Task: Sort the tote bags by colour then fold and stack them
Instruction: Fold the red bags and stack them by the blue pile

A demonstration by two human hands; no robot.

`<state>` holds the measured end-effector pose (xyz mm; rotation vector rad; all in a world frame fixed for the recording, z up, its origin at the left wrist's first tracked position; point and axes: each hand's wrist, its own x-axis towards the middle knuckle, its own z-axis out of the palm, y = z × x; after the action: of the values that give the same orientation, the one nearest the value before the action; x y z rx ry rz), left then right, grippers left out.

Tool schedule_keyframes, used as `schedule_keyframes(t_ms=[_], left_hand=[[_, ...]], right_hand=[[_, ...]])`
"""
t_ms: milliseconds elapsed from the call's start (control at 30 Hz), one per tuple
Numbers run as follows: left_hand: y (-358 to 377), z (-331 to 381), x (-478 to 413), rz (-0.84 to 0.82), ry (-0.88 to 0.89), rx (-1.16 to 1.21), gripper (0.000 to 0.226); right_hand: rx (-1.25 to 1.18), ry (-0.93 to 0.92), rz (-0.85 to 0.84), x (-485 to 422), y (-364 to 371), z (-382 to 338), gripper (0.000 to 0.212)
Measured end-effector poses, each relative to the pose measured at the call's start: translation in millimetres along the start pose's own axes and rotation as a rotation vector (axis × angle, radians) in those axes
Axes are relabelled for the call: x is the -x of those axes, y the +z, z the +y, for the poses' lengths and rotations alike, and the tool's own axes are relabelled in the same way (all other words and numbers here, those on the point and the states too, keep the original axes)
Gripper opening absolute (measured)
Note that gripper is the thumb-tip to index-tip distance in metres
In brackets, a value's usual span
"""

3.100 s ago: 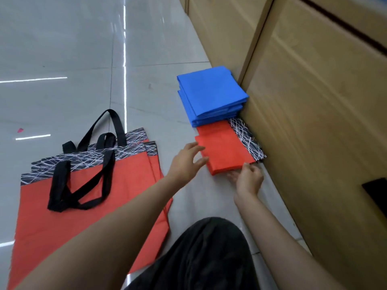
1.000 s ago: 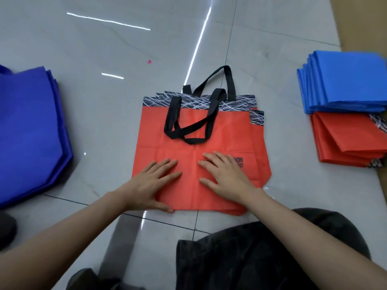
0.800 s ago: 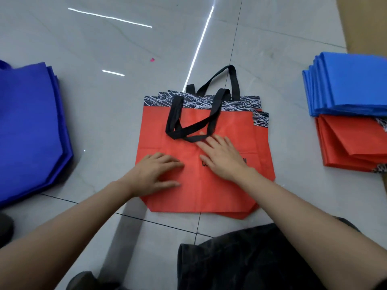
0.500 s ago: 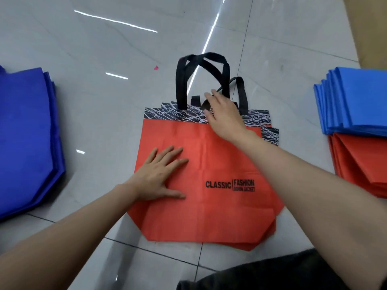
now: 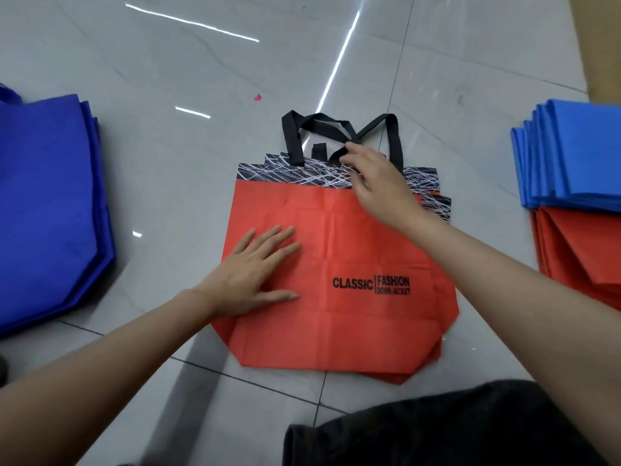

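A red tote bag with a black-and-white scribbled top band and black handles lies flat on the floor, on top of at least one more red bag. My left hand presses flat on its left half, fingers spread. My right hand rests over the top band with its fingertips at a black handle strap; whether it pinches the strap I cannot tell. Folded light-blue bags are stacked at the right, with folded red bags just in front of them. Unfolded dark-blue bags lie in a pile at the left.
Glossy grey floor tiles surround the bags. A tan wooden panel stands at the far right. My dark-trousered knee is at the bottom edge. A tiny pink scrap lies on the floor beyond the bag.
I turned from the folded stacks to the flat red bags. My right hand swept the handles from the bag's face up past its top edge; the printed logo now shows. Left hand stayed pressed.
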<state>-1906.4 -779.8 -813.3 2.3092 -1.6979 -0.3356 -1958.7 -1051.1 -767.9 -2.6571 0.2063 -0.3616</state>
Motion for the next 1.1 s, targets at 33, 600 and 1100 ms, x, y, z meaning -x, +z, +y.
schedule_keyframes(t_ms=[33, 600, 1100], left_hand=[[-2.3, 0.7, 7.4, 0.005, 0.037, -0.011, 0.087], [-20.3, 20.9, 64.5, -0.012, -0.108, 0.234, 0.085], [-66.6, -1.7, 31.7, 0.255, -0.417, 0.824, 0.061]], right_hand=[[0.049, -0.099, -0.023, 16.6, -4.1, -5.3, 0.035], [0.159, 0.039, -0.59, 170.1, -6.1, -41.4, 0.056], [-0.725, 0.637, 0.143, 173.6, -43.8, -11.2, 0.013]])
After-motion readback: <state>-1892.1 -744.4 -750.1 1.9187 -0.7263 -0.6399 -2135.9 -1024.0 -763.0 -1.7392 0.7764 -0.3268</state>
